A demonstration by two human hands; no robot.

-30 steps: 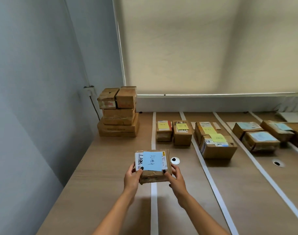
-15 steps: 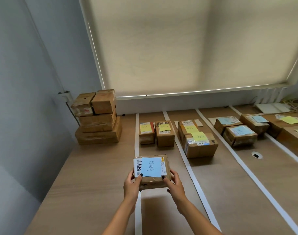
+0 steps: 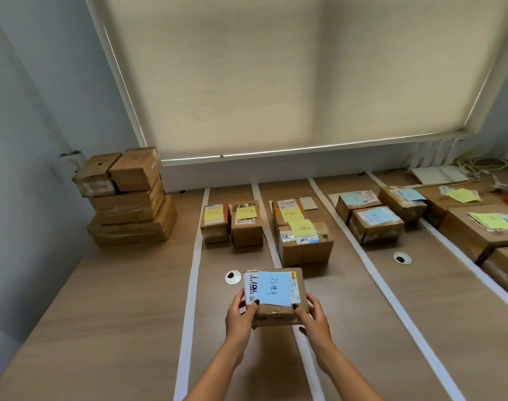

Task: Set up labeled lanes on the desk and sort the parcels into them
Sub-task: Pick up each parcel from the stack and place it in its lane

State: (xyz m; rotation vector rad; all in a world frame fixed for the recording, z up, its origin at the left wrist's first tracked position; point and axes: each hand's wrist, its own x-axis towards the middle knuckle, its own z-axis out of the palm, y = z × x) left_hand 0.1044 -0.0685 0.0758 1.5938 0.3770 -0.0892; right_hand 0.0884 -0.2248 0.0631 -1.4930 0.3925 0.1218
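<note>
A single head-worn wide-angle view looks forward and down along the counter (image 3: 116, 314) toward the window blind (image 3: 290, 76), hands close at the bottom, far wall bowed by the lens.

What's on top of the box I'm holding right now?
A blue sticky note with handwriting lies on top of the held box, over a white shipping label with black marker writing. The note covers much of that label, so its print cannot be seen.

Setting: office.
Evidence: desk (image 3: 102, 299) carried cable grommets (image 3: 233, 277); roller blind (image 3: 290, 76) hung behind the desk.
</note>
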